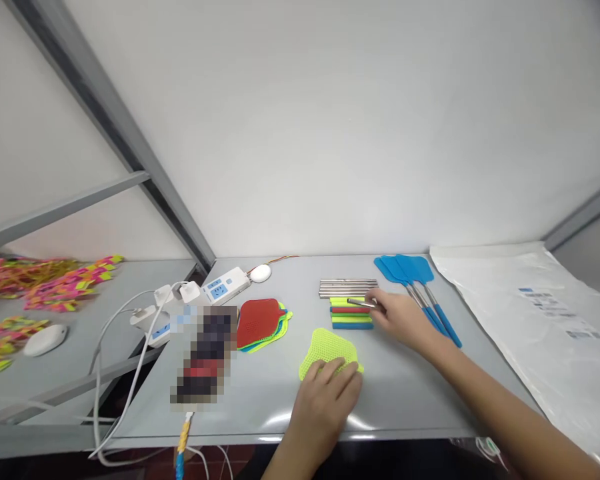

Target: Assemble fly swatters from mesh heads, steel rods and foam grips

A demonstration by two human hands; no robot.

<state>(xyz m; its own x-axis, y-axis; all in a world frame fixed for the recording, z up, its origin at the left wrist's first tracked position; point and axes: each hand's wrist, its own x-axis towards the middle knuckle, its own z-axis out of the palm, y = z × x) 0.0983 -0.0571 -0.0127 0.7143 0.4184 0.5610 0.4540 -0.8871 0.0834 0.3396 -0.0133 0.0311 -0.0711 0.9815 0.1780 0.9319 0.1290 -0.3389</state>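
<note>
My left hand [327, 393] is over a yellow-green mesh fly swatter head [331, 347] near the front of the table, fingers bent over its near edge and thumb hidden. Between the fingertips of my right hand [386, 310] is a thin metal rod [356, 303], pointing left. Below that rod lies a row of handle grips [353, 326] in yellow-green, red and blue. Several more metal rods [347, 287] lie side by side behind them. To the left rests a stack of swatter heads with a red one [260, 320] on top.
Blue fly swatters [415, 270] with blue handles lie at right, beside a large white plastic bag [525, 320]. On the left are a power strip [227, 285], white cables [97, 380], a round white device [260, 273] and a blurred-out object [207, 357]. Colourful pieces [75, 283] cover the neighbouring table.
</note>
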